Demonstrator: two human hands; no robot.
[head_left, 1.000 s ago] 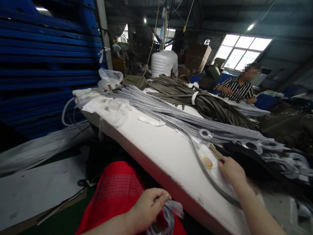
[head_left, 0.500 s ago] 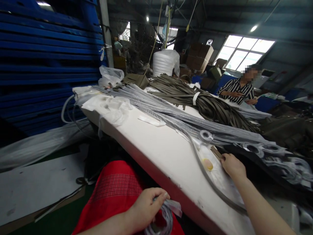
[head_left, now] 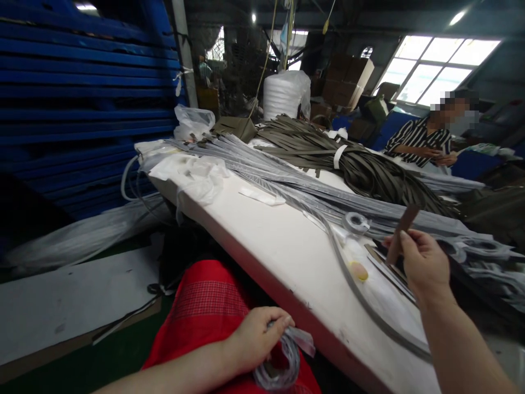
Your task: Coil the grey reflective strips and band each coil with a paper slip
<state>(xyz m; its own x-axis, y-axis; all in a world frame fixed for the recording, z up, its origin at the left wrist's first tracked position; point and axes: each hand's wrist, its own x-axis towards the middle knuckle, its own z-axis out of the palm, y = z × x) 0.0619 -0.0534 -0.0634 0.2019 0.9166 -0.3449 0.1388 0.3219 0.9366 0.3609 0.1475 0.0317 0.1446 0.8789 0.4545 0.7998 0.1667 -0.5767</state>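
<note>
My right hand (head_left: 424, 264) is raised above the white table (head_left: 270, 241) and pinches a short brown strip (head_left: 400, 231) that sticks up from the fingers. Under it lie more flat strips (head_left: 388, 268), a long grey band (head_left: 361, 293) curving along the table, and a small yellow disc (head_left: 359, 270). My left hand (head_left: 256, 339) rests low over my red-clad lap (head_left: 205, 312), closed round a coil of grey band (head_left: 283, 364).
A long bundle of grey strips (head_left: 287, 183) and a tied bundle of olive strips (head_left: 353, 164) cover the table's far side. A grey tape roll (head_left: 356, 221) lies nearby. A person in a striped shirt (head_left: 422, 145) works at the back right. Blue stacked panels (head_left: 74, 104) stand left.
My right hand has lifted off the table with a brown strip in its fingers. The view has shifted slightly left. My left hand stays on the coil.
</note>
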